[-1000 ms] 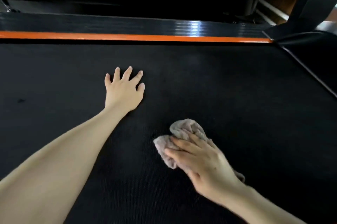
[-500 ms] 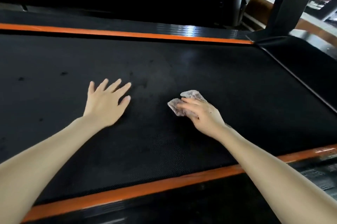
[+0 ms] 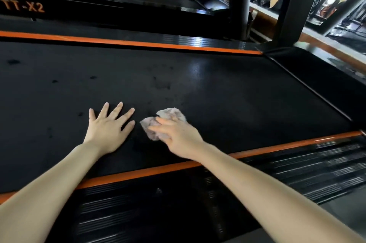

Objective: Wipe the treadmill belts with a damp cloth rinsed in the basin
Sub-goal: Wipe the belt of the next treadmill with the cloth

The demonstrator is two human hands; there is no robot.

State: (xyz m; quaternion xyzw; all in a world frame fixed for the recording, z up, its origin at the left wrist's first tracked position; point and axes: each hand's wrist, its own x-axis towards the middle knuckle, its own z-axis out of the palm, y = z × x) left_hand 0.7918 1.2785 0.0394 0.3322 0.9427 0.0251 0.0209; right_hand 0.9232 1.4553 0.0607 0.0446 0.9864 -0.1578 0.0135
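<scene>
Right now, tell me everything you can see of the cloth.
The cloth is a small, pale pinkish-grey rag, soft and towel-like, crumpled into a wad. It lies on the black treadmill belt, pressed down by the right hand, whose fingers lie across it. The left hand rests flat beside it, apart.

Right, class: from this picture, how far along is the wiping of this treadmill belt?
Done: a damp-looking sheen marks the belt beyond the cloth. In hand: the right hand presses the cloth on the belt, the left hand flat beside it. Left: dark spots further left on the belt.
</scene>
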